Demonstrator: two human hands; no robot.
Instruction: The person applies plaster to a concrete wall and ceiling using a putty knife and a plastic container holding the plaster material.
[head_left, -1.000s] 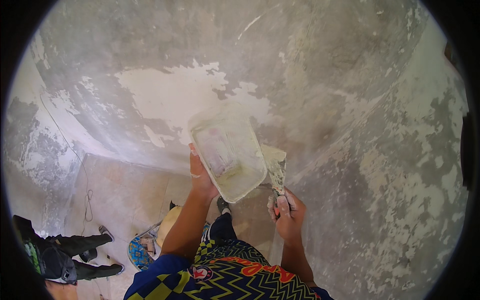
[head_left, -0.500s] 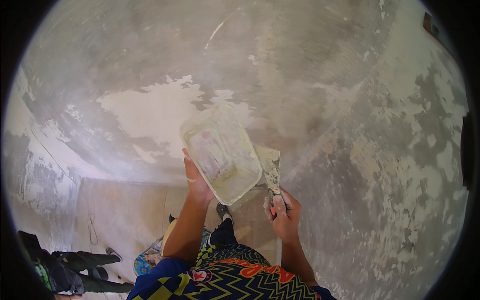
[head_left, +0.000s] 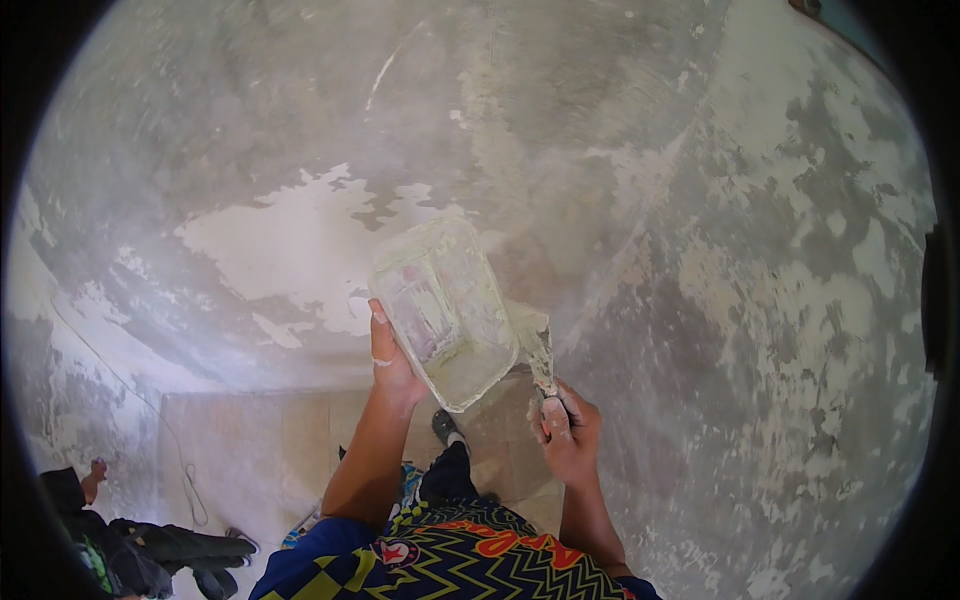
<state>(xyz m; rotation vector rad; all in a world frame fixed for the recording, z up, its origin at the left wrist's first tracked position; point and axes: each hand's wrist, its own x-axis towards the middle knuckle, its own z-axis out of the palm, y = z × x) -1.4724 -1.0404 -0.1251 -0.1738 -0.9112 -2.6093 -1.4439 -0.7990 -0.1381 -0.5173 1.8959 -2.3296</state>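
My left hand (head_left: 396, 365) grips a clear rectangular plastic tub (head_left: 490, 290) by its left side, with the thumb up along the wall. The tub is tilted with its open side toward me, and pale filler smears its inside. In my right hand (head_left: 570, 430) is a putty knife (head_left: 540, 355), the fingers wrapped round its handle and dusted white. Its coated blade points up beside the tub's right wall, close to it; whether they touch I cannot tell.
Ahead rises a grey wall (head_left: 590, 110) with white filler patches (head_left: 275, 235). A patchy side wall (head_left: 760, 400) stands close on my right. Tiled floor (head_left: 270, 430) lies below, a thin cable (head_left: 190, 480) hanging at left. Another person (head_left: 140, 555) is at lower left.
The view has shifted a little to the right. Tub and putty knife stay nearly where they were in my hands. At lower left the other person's hand has come into view.
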